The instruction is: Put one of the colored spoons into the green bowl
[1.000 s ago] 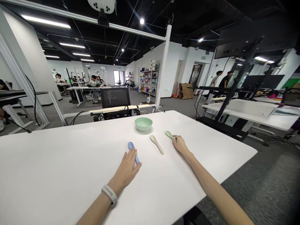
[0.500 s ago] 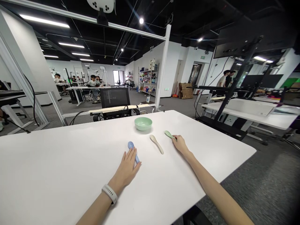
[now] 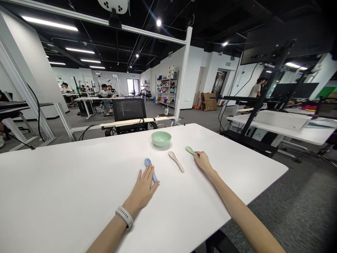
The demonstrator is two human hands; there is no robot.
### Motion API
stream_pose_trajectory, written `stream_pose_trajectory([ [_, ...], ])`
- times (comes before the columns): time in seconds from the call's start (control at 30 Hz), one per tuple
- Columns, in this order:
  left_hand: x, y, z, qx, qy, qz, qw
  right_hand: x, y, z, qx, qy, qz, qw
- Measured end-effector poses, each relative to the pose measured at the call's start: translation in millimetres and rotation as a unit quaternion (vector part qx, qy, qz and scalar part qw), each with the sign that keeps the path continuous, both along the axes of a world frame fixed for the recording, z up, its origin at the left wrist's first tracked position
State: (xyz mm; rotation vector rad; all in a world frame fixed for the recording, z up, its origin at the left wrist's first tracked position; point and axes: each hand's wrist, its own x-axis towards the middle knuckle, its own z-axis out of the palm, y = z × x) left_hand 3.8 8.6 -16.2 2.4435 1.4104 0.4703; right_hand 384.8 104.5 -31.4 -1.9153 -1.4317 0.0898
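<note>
On the white table (image 3: 79, 186), my left hand (image 3: 143, 186) lies nearly flat across a blue spoon (image 3: 154, 176), fingers stretched out and the thumb beside the handle's end. Part of that handle is hidden under the fingers. My right hand (image 3: 203, 161) is closed around the handle of a light green spoon (image 3: 190, 150), whose bowl end points away to the left and rests at table level. Between the two hands lies a beige spoon (image 3: 177, 162), touched by neither. Beyond the spoons stands a pale green bowl (image 3: 161, 139), upright, with nothing visible inside.
A metal frame (image 3: 183, 73) rises behind the table's far edge, with a black mesh chair (image 3: 129, 109) beyond it. To the right are a black stand (image 3: 259, 102) and another desk (image 3: 313, 137). Several people are in the background.
My hands, the spoons and the bowl keep their places apart from a very slight shift of the picture. At the back right, people have moved to the right.
</note>
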Motion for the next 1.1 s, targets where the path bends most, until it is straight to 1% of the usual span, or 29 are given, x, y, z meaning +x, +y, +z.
stream_pose_trajectory([
  [0.13, -1.4, 1.5, -3.1, -0.005, -0.012, -0.006, 1.0, 2.5, 0.5, 0.1, -0.009, -0.009, 0.008, 1.0],
  [0.27, -2.6, 4.3, -9.3, 0.032, -0.015, -0.018, 0.999, 6.3, 1.4, -2.0, 0.0, -0.005, 0.004, 1.0],
  [0.47, -1.8, 6.3, -13.4, 0.029, 0.0, -0.003, 1.0, 6.5, 3.0, -4.8, 0.008, -0.012, -0.003, 1.0],
  [0.63, -3.0, 7.8, -21.3, 0.074, -0.007, -0.01, 0.997, 4.7, 1.8, -3.0, -0.004, -0.025, -0.008, 1.0],
  [0.73, -4.0, 7.7, -19.7, 0.086, -0.007, -0.012, 0.996, 5.6, -1.3, -1.4, -0.018, -0.032, -0.003, 0.999],
  [0.8, -8.6, 9.4, -13.0, 0.09, -0.005, -0.009, 0.996, 6.0, -3.8, 0.0, -0.021, -0.047, -0.002, 0.999],
  [0.87, -22.0, 14.2, -3.6, 0.106, -0.006, 0.01, 0.994, 4.5, -5.5, 2.0, -0.007, -0.075, -0.004, 0.997],
  [0.93, -48.6, 21.4, 5.1, 0.137, -0.006, 0.053, 0.989, -0.3, -5.7, 4.6, 0.025, -0.099, 0.006, 0.995],
  [0.97, -67.4, 25.0, 8.0, 0.154, -0.003, 0.085, 0.984, -4.2, -5.0, 5.9, 0.04, -0.104, 0.024, 0.993],
  [1.03, -113.9, 30.0, 9.2, 0.18, 0.014, 0.142, 0.973, -14.2, -2.4, 8.3, 0.056, -0.102, 0.084, 0.99],
  [1.1, -165.9, 29.9, 3.6, 0.184, 0.037, 0.197, 0.962, -25.8, 1.0, 9.9, 0.05, -0.093, 0.156, 0.982],
])
